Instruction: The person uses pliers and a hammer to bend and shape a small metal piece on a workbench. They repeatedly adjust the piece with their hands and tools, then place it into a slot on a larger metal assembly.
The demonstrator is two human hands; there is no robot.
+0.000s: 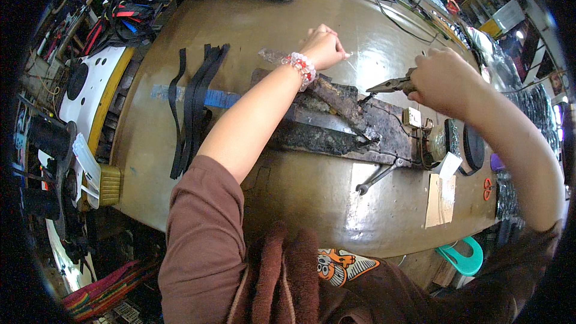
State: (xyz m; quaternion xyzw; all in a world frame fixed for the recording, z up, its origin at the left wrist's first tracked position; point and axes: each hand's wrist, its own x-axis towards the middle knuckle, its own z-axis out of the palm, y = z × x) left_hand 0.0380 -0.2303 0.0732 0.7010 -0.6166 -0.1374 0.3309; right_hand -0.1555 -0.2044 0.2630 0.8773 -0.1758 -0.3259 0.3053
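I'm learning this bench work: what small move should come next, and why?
Probably the right hand should ease the pliers onto the small dark peg on the blackened base: it grips them, and their nose is right by the peg; whether they touch is unclear.

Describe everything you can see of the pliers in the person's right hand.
The pliers look like dull, dark, worn metal, with long jaws that taper to the tip. The right hand grips them and hides most of the handles. They point toward the picture's left, tip beside a small black piece at a dark, stained plate; whether they pinch that piece is unclear.
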